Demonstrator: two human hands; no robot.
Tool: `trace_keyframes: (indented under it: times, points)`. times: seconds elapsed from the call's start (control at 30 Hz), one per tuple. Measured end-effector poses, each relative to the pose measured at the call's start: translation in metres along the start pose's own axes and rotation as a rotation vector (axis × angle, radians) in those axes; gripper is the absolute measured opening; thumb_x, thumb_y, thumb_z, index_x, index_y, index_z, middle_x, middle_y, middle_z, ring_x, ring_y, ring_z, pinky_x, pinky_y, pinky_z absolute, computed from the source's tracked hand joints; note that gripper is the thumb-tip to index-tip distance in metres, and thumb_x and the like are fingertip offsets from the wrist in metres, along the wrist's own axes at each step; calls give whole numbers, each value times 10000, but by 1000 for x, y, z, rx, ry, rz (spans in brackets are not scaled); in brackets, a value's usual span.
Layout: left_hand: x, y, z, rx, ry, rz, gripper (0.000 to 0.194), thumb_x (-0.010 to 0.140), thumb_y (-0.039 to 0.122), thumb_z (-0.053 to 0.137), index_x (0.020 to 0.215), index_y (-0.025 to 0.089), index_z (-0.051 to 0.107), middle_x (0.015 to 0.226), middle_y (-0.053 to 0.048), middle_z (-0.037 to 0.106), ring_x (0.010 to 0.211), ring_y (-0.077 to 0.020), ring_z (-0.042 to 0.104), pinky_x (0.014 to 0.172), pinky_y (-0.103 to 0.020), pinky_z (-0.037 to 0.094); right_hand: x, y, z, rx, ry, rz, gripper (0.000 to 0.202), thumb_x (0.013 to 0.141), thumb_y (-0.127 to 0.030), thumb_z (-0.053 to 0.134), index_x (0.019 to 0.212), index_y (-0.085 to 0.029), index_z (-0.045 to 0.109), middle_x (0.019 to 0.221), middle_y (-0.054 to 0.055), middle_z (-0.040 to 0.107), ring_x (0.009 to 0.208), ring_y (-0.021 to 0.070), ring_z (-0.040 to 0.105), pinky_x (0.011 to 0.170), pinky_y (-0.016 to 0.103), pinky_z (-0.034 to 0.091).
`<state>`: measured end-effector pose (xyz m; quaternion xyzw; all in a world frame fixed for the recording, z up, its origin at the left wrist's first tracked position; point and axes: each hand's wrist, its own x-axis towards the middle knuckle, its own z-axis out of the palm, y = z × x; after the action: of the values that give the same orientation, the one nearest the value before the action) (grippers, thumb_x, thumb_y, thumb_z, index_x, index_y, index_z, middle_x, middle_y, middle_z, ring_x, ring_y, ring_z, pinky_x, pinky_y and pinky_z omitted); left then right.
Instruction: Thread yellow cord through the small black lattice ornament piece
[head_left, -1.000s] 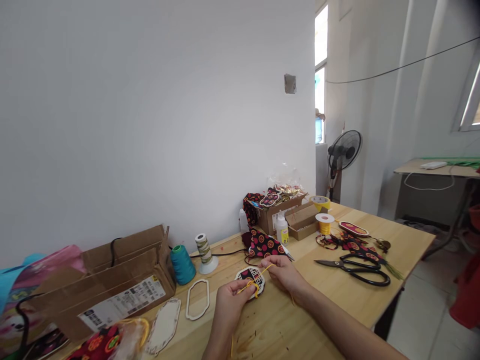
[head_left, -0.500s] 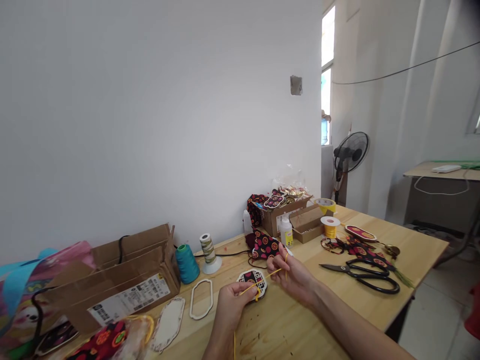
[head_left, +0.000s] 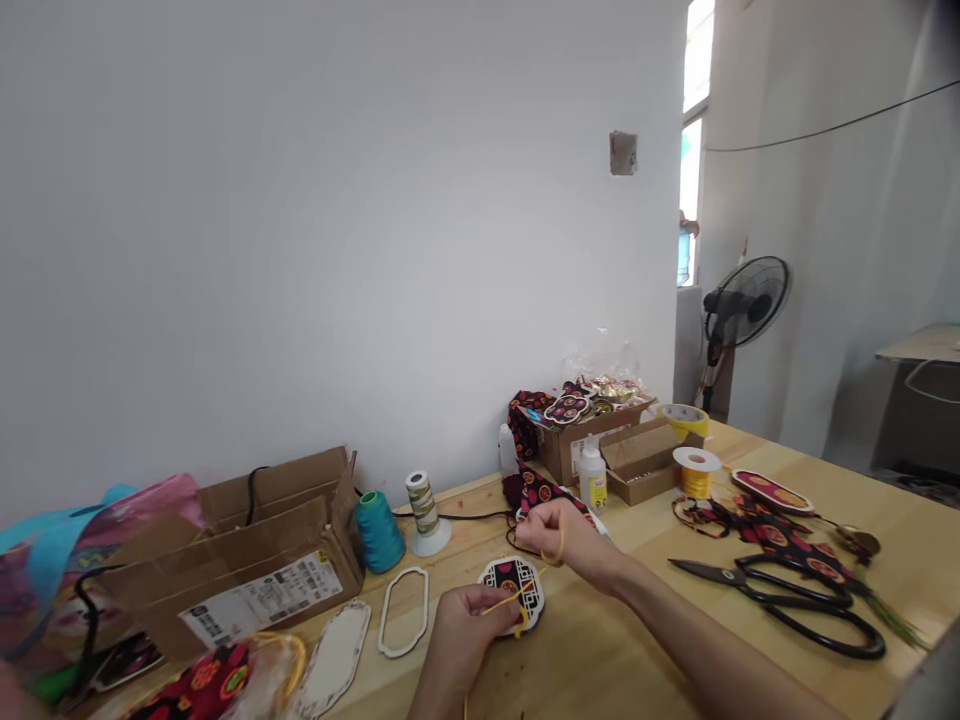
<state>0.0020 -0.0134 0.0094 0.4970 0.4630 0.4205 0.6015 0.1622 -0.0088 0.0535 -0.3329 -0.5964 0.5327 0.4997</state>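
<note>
Between both hands (head_left: 466,622), yellow cord (head_left: 517,594)

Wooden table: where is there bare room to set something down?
Bare table shows between the right hand, the scissors and the yellow spool; more lies between the forearms, nearer the person than the framed piece. The far right edge, beyond the oblong panel, also has bare wood. The left end is crowded with the cardboard box and patterned fabric.
</note>
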Motion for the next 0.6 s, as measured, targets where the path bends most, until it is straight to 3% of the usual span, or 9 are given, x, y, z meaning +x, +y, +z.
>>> trace_keyframes:
  times: [0.1,0.23,0.33,0.43,0.5,0.6]
  points:
    - [0,0,-2,-29,-13,-5,245,383,283,760,523,100,675,494,-57,680,482,-143,573,530,-237,411,-7,5,1,-222,-6,-110,135,574,-241,693,589,-146,598,534,-44,474,510,78,385,478,202,258]
    - [0,0,-1,-25,-14,-17,231,391,272,760,517,96,682,480,-53,676,464,-129,558,506,-220,398,-16,4,3,-770,-175,-319,151,747,-187,515,799,-196,657,658,12,600,639,121,492,573,215,317]
    - [0,3,0,2,-45,-41,214,424,269,748,533,95,689,489,-53,677,463,-120,548,499,-210,386,-16,5,5,-928,-222,-317,174,758,-196,498,710,-203,666,570,5,598,569,118,492,500,204,293]
    - [-3,6,0,-3,-72,-62,226,418,278,747,546,103,689,512,-50,676,458,-105,536,483,-193,376,-14,11,7,-996,-184,-330,215,734,-157,500,572,-190,637,491,-5,553,505,109,464,457,203,261]
    - [-4,8,0,-21,-56,-74,251,405,319,741,525,108,678,382,-2,598,336,-54,431,369,-163,292,-13,14,7,-993,-147,-331,219,730,-150,496,555,-183,624,508,-3,544,511,107,461,453,198,262]
    - [-4,7,0,-19,-25,-99,305,433,413,696,517,122,658,213,103,330,229,-6,148,293,-171,61,-13,17,6,-945,-118,-303,176,741,-181,504,620,-178,632,584,5,548,559,108,474,471,188,285]
